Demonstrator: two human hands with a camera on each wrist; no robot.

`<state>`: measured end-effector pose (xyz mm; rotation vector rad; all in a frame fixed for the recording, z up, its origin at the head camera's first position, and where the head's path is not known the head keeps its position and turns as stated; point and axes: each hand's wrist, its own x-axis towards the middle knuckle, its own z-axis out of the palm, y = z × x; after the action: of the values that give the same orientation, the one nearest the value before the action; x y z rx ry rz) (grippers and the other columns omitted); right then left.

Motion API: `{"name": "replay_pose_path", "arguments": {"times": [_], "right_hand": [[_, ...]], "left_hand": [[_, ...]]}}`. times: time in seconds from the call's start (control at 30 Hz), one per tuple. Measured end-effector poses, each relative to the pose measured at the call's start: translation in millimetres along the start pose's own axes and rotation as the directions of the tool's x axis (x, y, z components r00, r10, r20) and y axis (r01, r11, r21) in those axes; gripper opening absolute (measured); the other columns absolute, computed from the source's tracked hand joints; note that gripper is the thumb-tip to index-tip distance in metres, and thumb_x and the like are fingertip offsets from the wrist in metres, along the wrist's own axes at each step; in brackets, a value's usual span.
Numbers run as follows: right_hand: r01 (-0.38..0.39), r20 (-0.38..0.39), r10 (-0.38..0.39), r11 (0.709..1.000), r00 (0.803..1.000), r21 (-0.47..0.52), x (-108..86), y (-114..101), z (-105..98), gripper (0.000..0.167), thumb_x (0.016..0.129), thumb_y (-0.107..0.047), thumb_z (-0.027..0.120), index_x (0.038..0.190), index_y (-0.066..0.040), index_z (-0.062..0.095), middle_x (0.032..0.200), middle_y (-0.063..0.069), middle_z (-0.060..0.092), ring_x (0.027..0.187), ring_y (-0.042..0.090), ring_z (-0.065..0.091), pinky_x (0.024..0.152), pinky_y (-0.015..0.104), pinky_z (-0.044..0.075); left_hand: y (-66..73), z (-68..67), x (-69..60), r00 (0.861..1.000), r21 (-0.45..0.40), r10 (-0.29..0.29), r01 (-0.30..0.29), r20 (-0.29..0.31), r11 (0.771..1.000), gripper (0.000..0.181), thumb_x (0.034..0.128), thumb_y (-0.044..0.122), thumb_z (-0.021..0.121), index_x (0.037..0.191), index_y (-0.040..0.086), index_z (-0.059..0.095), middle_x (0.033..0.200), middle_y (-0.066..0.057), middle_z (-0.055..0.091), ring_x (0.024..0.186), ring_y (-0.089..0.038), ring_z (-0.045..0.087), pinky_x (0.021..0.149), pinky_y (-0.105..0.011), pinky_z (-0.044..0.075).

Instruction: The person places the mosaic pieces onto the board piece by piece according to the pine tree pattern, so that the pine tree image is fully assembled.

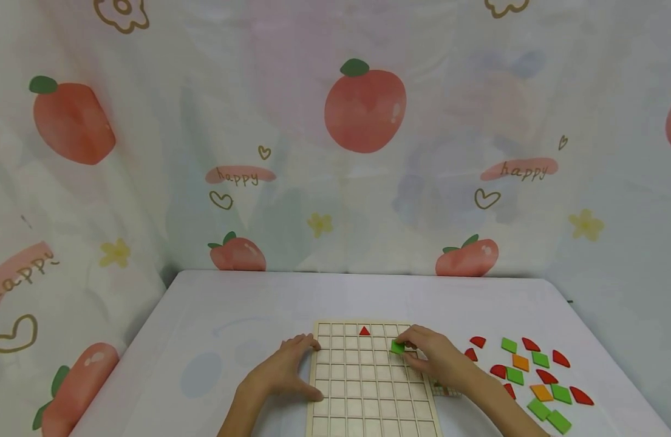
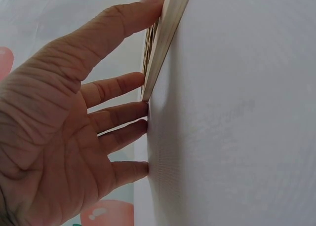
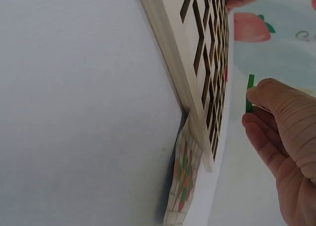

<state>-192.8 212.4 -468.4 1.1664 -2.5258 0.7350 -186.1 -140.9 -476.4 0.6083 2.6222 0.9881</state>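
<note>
A wooden grid board [image 1: 353, 389] lies on the white table, with one red triangle [image 1: 364, 331] in a cell near its far edge. My left hand [image 1: 283, 366] is spread along the board's left side. In the left wrist view the thumb [image 2: 123, 18] rests on the board's rim and the straight fingers [image 2: 118, 115] reach the edge and tabletop. Over the far right cells, my right hand [image 1: 438, 359] pinches a green square tile [image 1: 397, 347] between thumb and fingers. The right wrist view shows this tile [image 3: 250, 94] edge-on, held above the board.
Right of the board lie several loose pieces: green squares [image 1: 509, 345], orange squares [image 1: 521, 363] and red rounded wedges [image 1: 581, 396]. A printed pattern card [image 3: 183, 181] pokes out from beneath the board's right edge. A fruit-print curtain [image 1: 368, 200] hangs behind the table.
</note>
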Motion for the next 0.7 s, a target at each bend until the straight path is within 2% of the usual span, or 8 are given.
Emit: {"name": "replay_pose_path", "arguments": {"times": [0.17,0.33,0.53,0.7], "right_hand": [[-0.013,0.081,0.014,1.000,0.997,-0.011,14.5,-7,9,0.025,0.088,0.000,0.076,0.109,-0.007,0.066,0.106,0.002,0.068,0.095,0.016,0.068,0.080,0.028,0.062],[-0.076,0.163,0.074,0.997,0.984,0.009,28.1,-11,17,0.019,0.092,-0.004,0.074,0.109,-0.008,0.067,0.107,0.001,0.068,0.098,0.015,0.067,0.083,0.029,0.061],[-0.110,0.197,0.102,0.993,0.975,0.030,38.7,-11,26,0.018,0.093,-0.004,0.072,0.111,-0.008,0.068,0.108,0.002,0.070,0.097,0.012,0.066,0.082,0.027,0.060],[-0.124,0.220,0.118,0.992,0.968,0.016,46.9,-13,29,0.015,0.093,-0.002,0.072,0.107,-0.006,0.070,0.103,0.001,0.071,0.089,0.006,0.062,0.075,0.024,0.057]], "left_hand": [[0.3,-0.4,-0.6,1.000,-0.004,-0.002,0.002,0.001,1.000,0.079,0.0653,0.036,0.097,0.129,0.016,0.055,0.158,-0.023,0.040,0.150,-0.046,0.030,0.123,-0.066,0.019],[0.7,-0.5,-0.7,1.000,-0.004,0.002,-0.002,0.000,1.000,0.078,0.0655,0.036,0.097,0.129,0.016,0.056,0.158,-0.024,0.040,0.150,-0.046,0.030,0.123,-0.065,0.018],[0.7,-0.1,0.6,1.000,-0.004,0.002,-0.002,0.005,1.000,0.078,0.0656,0.036,0.097,0.128,0.015,0.056,0.157,-0.023,0.041,0.150,-0.044,0.031,0.123,-0.065,0.017],[0.0,0.5,1.2,1.000,-0.002,-0.005,0.005,0.005,1.000,0.078,0.0653,0.036,0.098,0.128,0.015,0.056,0.158,-0.023,0.040,0.150,-0.044,0.031,0.124,-0.064,0.018]]}}
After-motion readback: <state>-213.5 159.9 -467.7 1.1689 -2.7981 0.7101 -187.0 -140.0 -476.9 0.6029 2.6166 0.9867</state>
